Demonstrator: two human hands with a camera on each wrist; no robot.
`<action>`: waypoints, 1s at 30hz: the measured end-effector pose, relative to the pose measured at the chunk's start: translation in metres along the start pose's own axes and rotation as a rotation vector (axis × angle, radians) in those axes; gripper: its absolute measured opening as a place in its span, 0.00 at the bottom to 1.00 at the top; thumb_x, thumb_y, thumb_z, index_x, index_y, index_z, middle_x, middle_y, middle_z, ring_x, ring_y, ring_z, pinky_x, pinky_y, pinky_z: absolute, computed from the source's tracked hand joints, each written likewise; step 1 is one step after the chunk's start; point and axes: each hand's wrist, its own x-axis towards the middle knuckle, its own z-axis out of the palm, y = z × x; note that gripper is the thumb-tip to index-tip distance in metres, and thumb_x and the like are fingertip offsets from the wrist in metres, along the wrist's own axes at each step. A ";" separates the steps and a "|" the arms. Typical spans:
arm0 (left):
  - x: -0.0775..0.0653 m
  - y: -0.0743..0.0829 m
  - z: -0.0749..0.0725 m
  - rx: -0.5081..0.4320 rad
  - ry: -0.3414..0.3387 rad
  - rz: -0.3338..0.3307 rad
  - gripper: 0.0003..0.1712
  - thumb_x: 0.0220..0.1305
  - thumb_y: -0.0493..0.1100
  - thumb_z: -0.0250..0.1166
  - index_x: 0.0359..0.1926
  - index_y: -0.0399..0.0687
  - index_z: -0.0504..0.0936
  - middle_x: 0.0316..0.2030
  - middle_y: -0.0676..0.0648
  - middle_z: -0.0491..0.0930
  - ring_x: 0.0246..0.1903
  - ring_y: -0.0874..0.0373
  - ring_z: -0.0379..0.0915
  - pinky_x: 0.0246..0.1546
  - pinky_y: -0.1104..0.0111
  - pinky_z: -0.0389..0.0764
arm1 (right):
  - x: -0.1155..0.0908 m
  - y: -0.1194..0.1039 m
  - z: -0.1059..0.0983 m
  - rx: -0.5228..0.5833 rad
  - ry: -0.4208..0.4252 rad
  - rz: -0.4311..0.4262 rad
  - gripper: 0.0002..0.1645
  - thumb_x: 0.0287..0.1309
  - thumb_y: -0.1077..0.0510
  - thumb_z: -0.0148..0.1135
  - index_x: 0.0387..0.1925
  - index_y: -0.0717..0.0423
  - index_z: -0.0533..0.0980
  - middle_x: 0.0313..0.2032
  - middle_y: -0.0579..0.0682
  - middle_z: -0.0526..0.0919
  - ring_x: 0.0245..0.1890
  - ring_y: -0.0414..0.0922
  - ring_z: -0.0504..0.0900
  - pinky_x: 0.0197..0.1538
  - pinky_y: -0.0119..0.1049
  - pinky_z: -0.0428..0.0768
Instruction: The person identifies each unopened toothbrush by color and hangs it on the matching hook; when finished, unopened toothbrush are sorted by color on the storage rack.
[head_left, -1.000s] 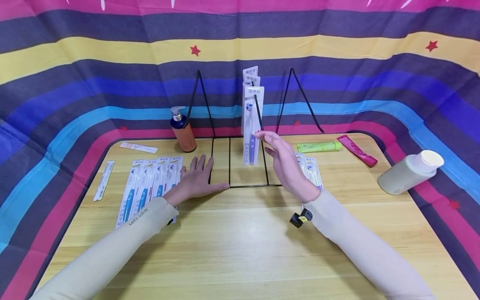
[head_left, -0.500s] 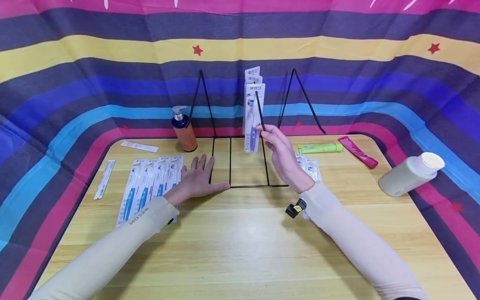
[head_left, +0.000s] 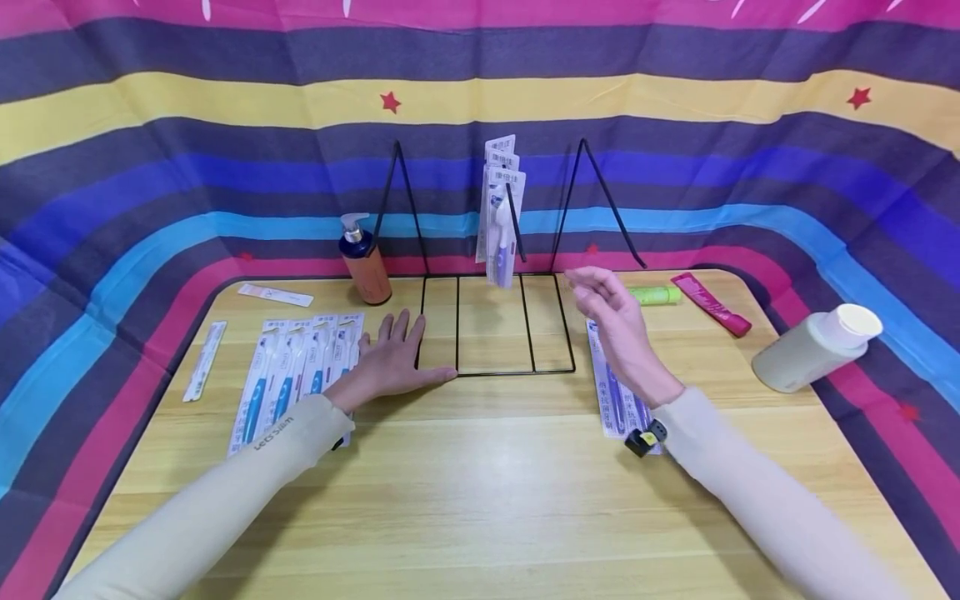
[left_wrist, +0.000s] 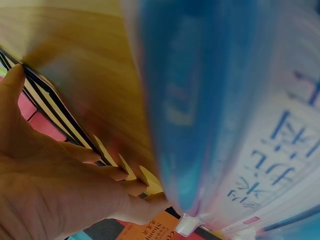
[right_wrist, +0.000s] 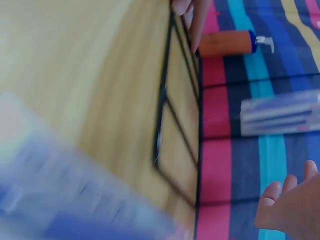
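My left hand [head_left: 386,362] lies spread over the left edge of a black wire rack [head_left: 495,374], its thumb at the front wire. Packaged toothbrushes with blue handles [head_left: 258,396] lie beside that wrist and loom large in the left wrist view. Purple-handled packaged toothbrushes [head_left: 502,237] hang in a row from the rack's middle hook. My right hand [head_left: 618,329] hovers right of the rack with loosely bent fingers and nothing in them. Below it lie more purple packaged toothbrushes [head_left: 613,400], partly hidden by the hand and wrist.
An orange pump bottle [head_left: 367,265] stands behind my left hand. Two slim packets, one being a white packet [head_left: 204,361], lie far left. On the right are a green tube [head_left: 656,295], a pink tube [head_left: 711,305] and a pale bottle [head_left: 816,348]. Striped cloth rises behind.
My right hand has let go of the front hanging toothbrush pack and moved right, off the rack. That pack now hangs farther back on the hook. My left hand stays put.
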 end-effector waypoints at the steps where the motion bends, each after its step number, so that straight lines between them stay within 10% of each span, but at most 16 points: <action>1: 0.000 0.000 0.000 -0.002 0.001 -0.001 0.77 0.57 0.91 0.57 0.89 0.46 0.46 0.87 0.32 0.38 0.84 0.28 0.29 0.70 0.19 0.37 | -0.004 -0.001 -0.008 -0.019 0.008 0.009 0.20 0.78 0.68 0.57 0.67 0.63 0.76 0.63 0.50 0.83 0.66 0.49 0.78 0.65 0.39 0.75; 15: -0.009 0.013 -0.007 0.029 -0.015 -0.009 0.72 0.64 0.84 0.61 0.89 0.43 0.45 0.86 0.31 0.37 0.83 0.27 0.29 0.72 0.21 0.38 | -0.066 -0.007 -0.106 -0.546 0.107 0.448 0.41 0.76 0.52 0.70 0.76 0.71 0.65 0.50 0.47 0.82 0.43 0.36 0.82 0.43 0.30 0.85; 22: -0.003 0.005 -0.003 0.016 -0.015 -0.009 0.73 0.63 0.85 0.60 0.89 0.45 0.45 0.87 0.32 0.37 0.84 0.28 0.28 0.71 0.21 0.37 | -0.076 -0.012 -0.114 -0.815 -0.025 0.557 0.41 0.72 0.46 0.73 0.71 0.72 0.72 0.39 0.52 0.83 0.31 0.42 0.77 0.30 0.33 0.77; 30: -0.006 0.006 -0.005 -0.005 -0.013 0.005 0.75 0.61 0.88 0.58 0.89 0.43 0.45 0.86 0.31 0.37 0.83 0.28 0.28 0.71 0.20 0.36 | -0.078 -0.013 -0.110 -1.002 -0.054 0.536 0.35 0.72 0.41 0.72 0.59 0.70 0.81 0.42 0.56 0.87 0.43 0.51 0.80 0.48 0.42 0.74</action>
